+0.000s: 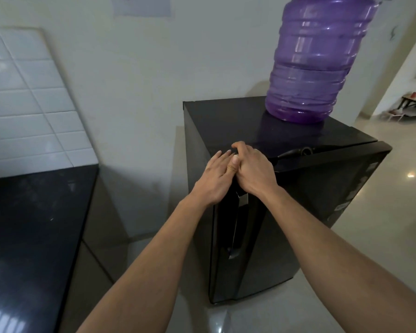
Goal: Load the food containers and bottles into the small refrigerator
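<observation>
Interior of small refrigerator (286, 212) not visible; food containers and bottles nowhere in view. Purple water jug (315, 61) cut off at top of frame, standing on far right part of fridge top. Door handle (238, 227) partly hidden under both hands; upper end covered, lower recess dark and hard to read. Whether door is fully seated: cannot tell; a thin seam shows along top front edge. Left hand (214, 179) flat, fingers extended and close together, palm laid against near left corner of fridge at door's top edge. Right hand (252, 171) curled, fingers bent over the top edge of the door just right of left hand, thumb pressed against left hand's thumb side; hands touching. No object held in either hand beyond the door edge itself. Refrigerator stands on pale tiled floor (380, 236), back near wall. Dark countertop (34, 224) to left, separated from fridge by a gap of floor. Open floor to right and near side of fridge.
</observation>
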`<action>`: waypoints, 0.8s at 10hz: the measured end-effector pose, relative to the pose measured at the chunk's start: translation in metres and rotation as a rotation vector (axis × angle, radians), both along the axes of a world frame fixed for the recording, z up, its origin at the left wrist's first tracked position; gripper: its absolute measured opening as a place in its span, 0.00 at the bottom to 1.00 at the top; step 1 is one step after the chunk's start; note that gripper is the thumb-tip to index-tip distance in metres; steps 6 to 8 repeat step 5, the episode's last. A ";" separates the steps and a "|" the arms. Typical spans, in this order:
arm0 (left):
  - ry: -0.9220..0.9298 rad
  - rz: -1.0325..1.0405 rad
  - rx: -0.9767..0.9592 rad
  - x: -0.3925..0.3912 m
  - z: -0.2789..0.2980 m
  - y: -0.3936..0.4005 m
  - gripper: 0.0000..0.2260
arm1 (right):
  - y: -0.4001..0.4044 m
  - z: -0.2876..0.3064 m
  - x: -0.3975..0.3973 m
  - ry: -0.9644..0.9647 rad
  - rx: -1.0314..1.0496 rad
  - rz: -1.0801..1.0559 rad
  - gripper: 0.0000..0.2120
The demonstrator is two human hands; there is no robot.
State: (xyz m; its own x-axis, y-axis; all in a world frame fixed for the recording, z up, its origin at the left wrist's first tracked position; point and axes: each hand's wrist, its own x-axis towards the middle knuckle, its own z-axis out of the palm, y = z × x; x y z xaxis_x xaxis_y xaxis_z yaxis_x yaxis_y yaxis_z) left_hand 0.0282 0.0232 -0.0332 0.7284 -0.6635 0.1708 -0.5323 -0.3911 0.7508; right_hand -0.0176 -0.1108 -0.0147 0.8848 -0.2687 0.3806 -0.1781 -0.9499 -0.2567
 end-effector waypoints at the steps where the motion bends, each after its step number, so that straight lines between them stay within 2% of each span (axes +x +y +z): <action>1: -0.010 -0.018 -0.045 -0.003 0.001 -0.001 0.27 | -0.003 -0.006 0.001 -0.029 -0.041 -0.014 0.18; 2: 0.020 0.027 -0.111 -0.003 -0.002 -0.002 0.26 | -0.005 -0.007 0.004 -0.053 -0.043 -0.013 0.17; 3: 0.073 0.225 -0.270 -0.012 -0.021 0.026 0.24 | -0.004 -0.011 0.000 -0.096 -0.081 0.009 0.15; 4: 0.122 0.381 -0.284 -0.025 -0.047 0.080 0.23 | 0.003 -0.010 -0.003 -0.121 -0.071 0.045 0.14; 5: 0.155 0.735 -0.162 -0.053 -0.081 0.175 0.21 | 0.043 0.006 0.007 -0.006 0.199 0.219 0.15; 8: 0.155 0.735 -0.162 -0.053 -0.081 0.175 0.21 | 0.043 0.006 0.007 -0.006 0.199 0.219 0.15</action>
